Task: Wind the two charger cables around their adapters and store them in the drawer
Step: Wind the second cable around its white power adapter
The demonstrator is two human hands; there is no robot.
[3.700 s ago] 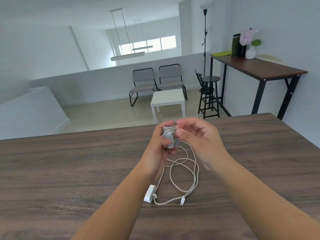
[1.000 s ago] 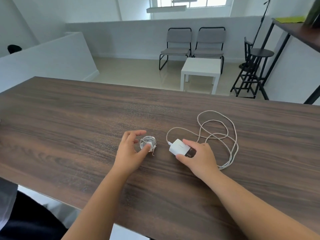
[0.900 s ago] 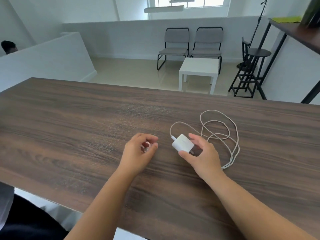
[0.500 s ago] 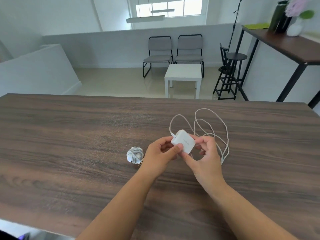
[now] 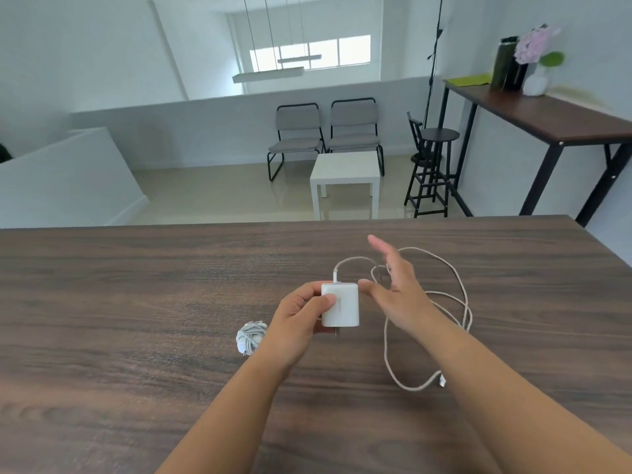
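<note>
Since half a second ago the right hand (image 5: 398, 295) has let go of the white adapter (image 5: 340, 304) and swung out toward the loose cable (image 5: 458, 278), leaving the left hand (image 5: 301, 318) alone holding the block, thumb across its near face and fingers curled behind. Upright in that grip, the adapter's long axis runs roughly vertical, and the cable leaves its top end, arching rightward to lie in loops on the table (image 5: 136, 302) just beyond and beside the right hand. Those right fingers are straight and spread, holding nothing, nearest the cable. Bundle 1, the wound charger (image 5: 251, 336), lies beside the left wrist.
</note>
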